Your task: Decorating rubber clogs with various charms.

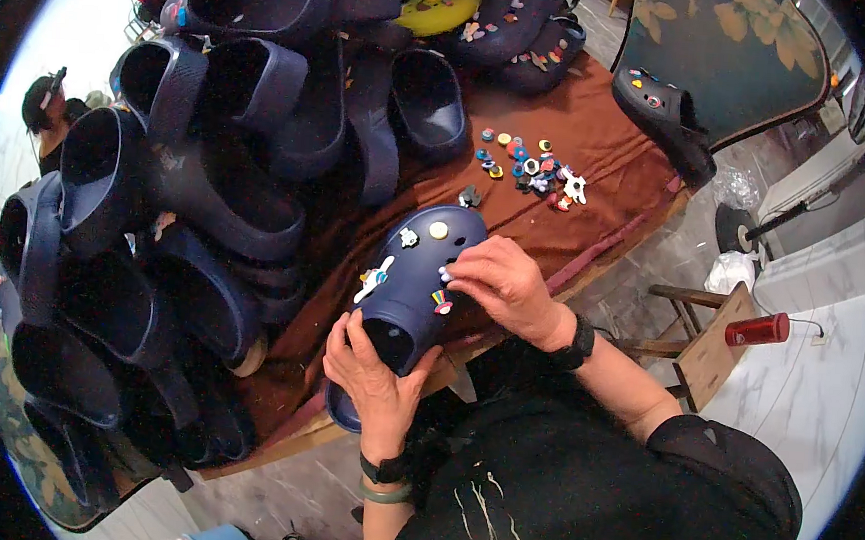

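A navy foam clog [414, 274] lies at the near edge of the cloth-covered table, its toe pointing away from me. My left hand [373, 371] grips it at the heel opening, thumb and fingers on either side. Several charms sit on its upper: a white one with colours [374, 280] on the left, a rainbow one [440, 302] on the right, a cream round one [439, 230] near the toe. With closed fingertips my right hand [501, 287] pinches a small whitish charm [445, 274] against the clog's right side. A dark charm [470, 196] lies just past the toe.
A big pile of navy clogs [218, 185] fills the left. Loose colourful charms [535, 167] lie on the brown cloth [603, 131]. A decorated black clog [664, 121] rests at the far right corner. Beyond the table stand a wooden stool [707, 359] and a red cylinder [757, 330].
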### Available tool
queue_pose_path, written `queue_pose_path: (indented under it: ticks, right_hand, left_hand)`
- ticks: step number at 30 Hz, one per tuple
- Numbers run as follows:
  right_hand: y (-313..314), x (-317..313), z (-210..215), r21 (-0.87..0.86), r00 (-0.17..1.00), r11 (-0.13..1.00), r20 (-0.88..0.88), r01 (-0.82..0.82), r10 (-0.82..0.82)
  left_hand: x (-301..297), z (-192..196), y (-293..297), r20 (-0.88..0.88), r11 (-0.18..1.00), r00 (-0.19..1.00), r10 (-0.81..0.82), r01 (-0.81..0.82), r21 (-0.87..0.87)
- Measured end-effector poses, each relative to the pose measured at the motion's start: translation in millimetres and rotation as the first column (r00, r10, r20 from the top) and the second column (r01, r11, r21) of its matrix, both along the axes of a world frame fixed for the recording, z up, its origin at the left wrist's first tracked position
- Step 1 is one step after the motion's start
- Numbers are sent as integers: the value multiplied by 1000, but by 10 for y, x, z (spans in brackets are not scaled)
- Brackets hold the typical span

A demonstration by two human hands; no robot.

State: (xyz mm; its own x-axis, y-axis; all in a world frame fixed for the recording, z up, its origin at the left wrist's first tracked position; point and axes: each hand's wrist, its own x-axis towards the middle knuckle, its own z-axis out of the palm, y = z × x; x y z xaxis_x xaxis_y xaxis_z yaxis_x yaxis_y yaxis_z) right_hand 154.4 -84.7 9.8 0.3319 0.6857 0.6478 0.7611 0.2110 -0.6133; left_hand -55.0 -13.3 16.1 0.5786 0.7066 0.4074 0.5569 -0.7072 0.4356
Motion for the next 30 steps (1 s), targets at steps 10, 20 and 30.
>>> queue_pose_path:
  ticks: [10,20,30]
  right_hand:
    - [-157,-194,205,-230,900,966,435,118,-7]
    - [-192,-197,174,-282,912,951,410,127,-1]
    - [-371,1220,-252,-251,812,824,461,507,-359]
  left_hand:
    - [-3,34,20,-32,1000,999,3,-3,-20]
    - [19,61,-1,-46,997,999,6,-10,-80]
    - [43,60,6,-6,999,1000,-9,9,-33]
